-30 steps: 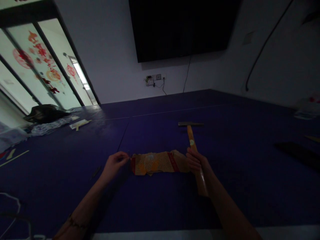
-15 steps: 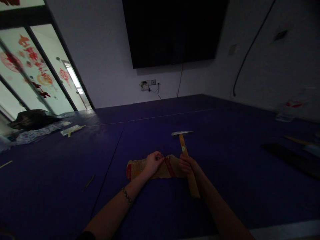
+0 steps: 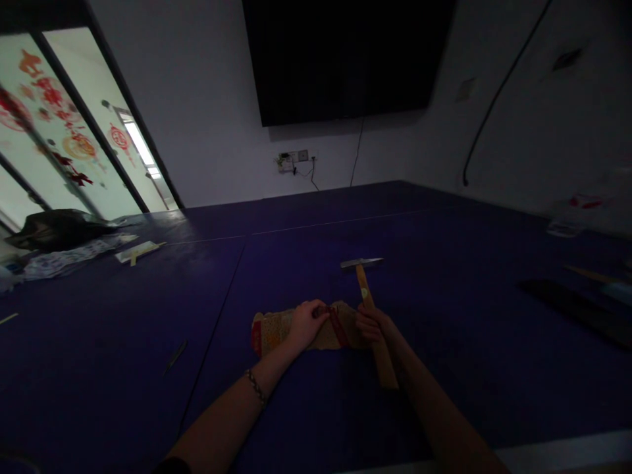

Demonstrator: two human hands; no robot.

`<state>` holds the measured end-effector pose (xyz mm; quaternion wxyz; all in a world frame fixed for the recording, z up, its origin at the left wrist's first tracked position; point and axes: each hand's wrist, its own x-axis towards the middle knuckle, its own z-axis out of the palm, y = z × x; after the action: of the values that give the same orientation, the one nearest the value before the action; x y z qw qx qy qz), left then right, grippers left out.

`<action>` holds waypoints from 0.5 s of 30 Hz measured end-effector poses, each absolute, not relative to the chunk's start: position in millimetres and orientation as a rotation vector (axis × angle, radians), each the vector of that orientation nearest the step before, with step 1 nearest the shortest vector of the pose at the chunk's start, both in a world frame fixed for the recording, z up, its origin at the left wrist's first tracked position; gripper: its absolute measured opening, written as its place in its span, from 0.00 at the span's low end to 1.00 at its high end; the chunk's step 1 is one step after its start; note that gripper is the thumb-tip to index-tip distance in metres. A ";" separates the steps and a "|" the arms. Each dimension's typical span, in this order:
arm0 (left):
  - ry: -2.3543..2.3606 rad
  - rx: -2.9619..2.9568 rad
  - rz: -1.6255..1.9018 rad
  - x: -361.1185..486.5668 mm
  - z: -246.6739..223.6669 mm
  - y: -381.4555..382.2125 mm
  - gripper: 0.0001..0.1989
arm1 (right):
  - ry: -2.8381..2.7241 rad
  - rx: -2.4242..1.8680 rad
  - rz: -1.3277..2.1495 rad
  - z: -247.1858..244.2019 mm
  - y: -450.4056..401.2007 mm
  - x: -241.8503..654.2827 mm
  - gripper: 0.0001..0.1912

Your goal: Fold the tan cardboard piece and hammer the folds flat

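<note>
A hammer [image 3: 364, 289] with a wooden handle and a narrow metal head is in my right hand [image 3: 375, 324], whose fingers wrap round the middle of the handle. The head points away from me, over the table. Below it lies a flat, torn-edged brown piece of packaging [image 3: 279, 330] with red bands, which looks like cardboard. On top of this rests my left hand [image 3: 307, 322], thumb and fingers pinched together near a red band. Whatever is between the fingertips is too small and dark to make out. A bracelet [image 3: 255, 387] circles the left wrist.
The purple-blue table [image 3: 276, 273] has a seam running across it. A slim pen-like tool [image 3: 175, 357] lies at left. Further back are a black bag [image 3: 64, 230] and a white packet [image 3: 141, 251]. A long dark object [image 3: 567, 299] lies at right.
The view has shifted slightly. My left fingertips have shifted a little on the packaging, and a thin sliver seen at them before no longer shows clearly. The right hand keeps its hold on the hammer.
</note>
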<state>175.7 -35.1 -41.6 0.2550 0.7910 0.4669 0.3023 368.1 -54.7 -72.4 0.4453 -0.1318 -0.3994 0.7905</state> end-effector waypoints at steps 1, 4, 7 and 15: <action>1.284 2.154 0.829 175.7 -41.1 -35.9 0.03 | -0.990 -0.335 1.961 -72.6 -54.7 368.1 0.22; 1.314 2.168 0.837 175.2 -39.0 -38.3 0.02 | -0.987 -0.363 1.967 -72.9 -54.7 368.3 0.21; 1.320 2.175 0.840 174.1 -37.7 -40.5 0.01 | -0.979 -0.395 1.962 -73.2 -54.8 369.4 0.21; 1.383 2.135 0.860 173.4 -40.2 -40.8 0.01 | -0.958 -0.512 1.896 -73.2 -56.1 372.2 0.22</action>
<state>173.4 -40.8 -40.2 0.2261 0.7746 0.5015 0.3120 372.2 -56.1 -73.2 0.4603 -0.2081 -0.3891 0.7704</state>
